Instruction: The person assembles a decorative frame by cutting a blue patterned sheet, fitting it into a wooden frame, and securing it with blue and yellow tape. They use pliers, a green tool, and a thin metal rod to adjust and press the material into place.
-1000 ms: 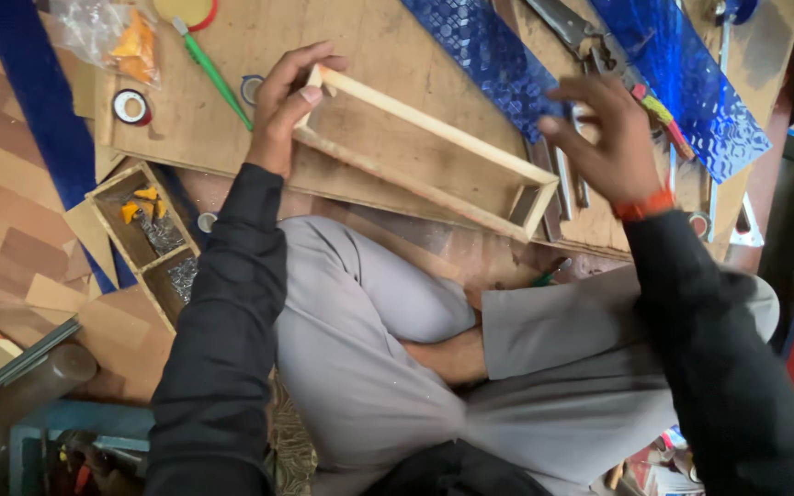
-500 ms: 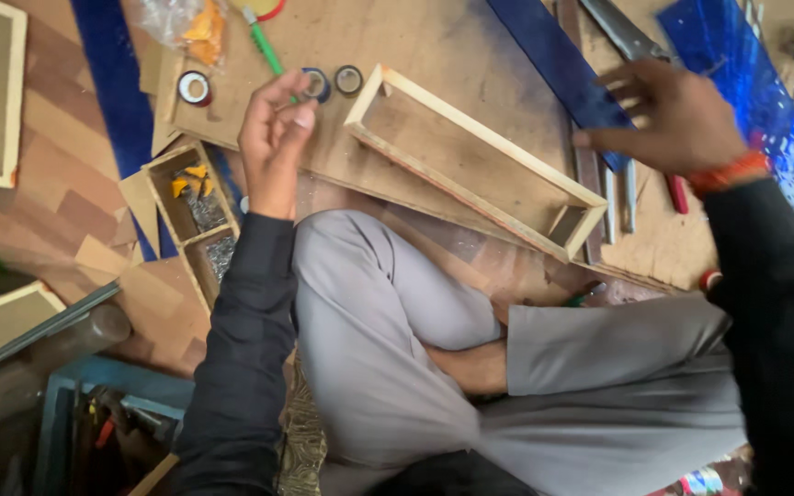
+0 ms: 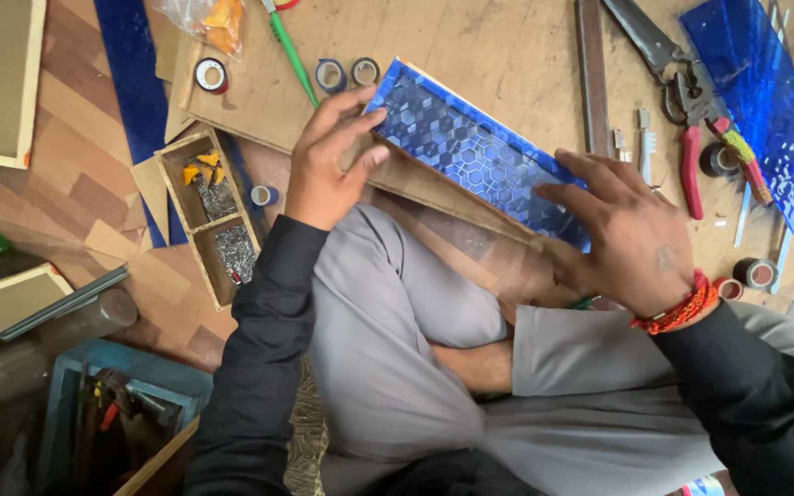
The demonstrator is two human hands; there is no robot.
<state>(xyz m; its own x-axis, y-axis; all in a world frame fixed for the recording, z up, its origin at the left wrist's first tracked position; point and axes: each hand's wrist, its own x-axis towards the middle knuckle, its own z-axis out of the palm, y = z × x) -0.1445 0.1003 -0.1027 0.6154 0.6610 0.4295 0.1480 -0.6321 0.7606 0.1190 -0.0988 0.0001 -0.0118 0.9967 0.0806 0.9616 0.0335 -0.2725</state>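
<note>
A long rectangular wooden frame lies on a plywood board [image 3: 507, 64], covered by a blue patterned sheet strip [image 3: 470, 147] with a hexagon design. My left hand [image 3: 328, 161] touches the strip's left end, fingers spread over its corner. My right hand [image 3: 622, 230], with a red thread band at the wrist, rests fingers apart on the strip's right end. I sit cross-legged in grey trousers just below the frame.
Small tape rolls [image 3: 210, 74] and a green-handled tool [image 3: 291, 55] lie at the board's top left. A two-compartment wooden box of nails [image 3: 209, 216] stands left. A saw, red-handled pliers [image 3: 691, 161] and a large blue sheet [image 3: 765, 110] lie right. A blue tool crate [image 3: 112, 404] sits lower left.
The wooden frame was bare before; now the blue patterned strip lies over it. My right hand came in from the right onto the strip, and my left hand moved to its left end.
</note>
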